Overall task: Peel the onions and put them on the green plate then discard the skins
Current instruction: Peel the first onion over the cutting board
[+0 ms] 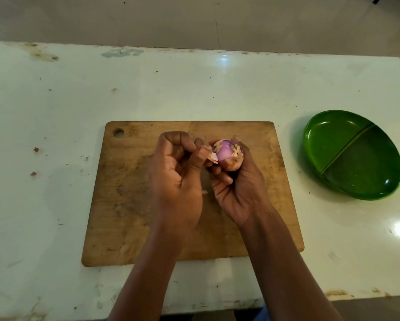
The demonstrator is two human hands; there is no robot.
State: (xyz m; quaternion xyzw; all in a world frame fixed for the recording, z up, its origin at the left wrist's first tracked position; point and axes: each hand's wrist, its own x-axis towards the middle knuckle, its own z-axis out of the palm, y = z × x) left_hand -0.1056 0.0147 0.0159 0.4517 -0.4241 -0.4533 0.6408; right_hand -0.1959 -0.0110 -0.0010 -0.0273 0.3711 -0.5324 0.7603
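Note:
My right hand (238, 181) grips a red onion (226, 154) above the wooden cutting board (129, 205). Purple flesh shows on the onion's top; dry brown skin still covers its right side and bottom. My left hand (178, 172) pinches a strip of skin (213, 157) at the onion's left side, between thumb and fingers. The green plate (354, 156), oval with a divider across it, lies to the right of the board with nothing on it.
The board lies on a white, stained counter (55, 112). A few small skin scraps (36, 149) lie on the counter left of the board. The counter's far edge meets a beige floor; its near edge is just below my forearms.

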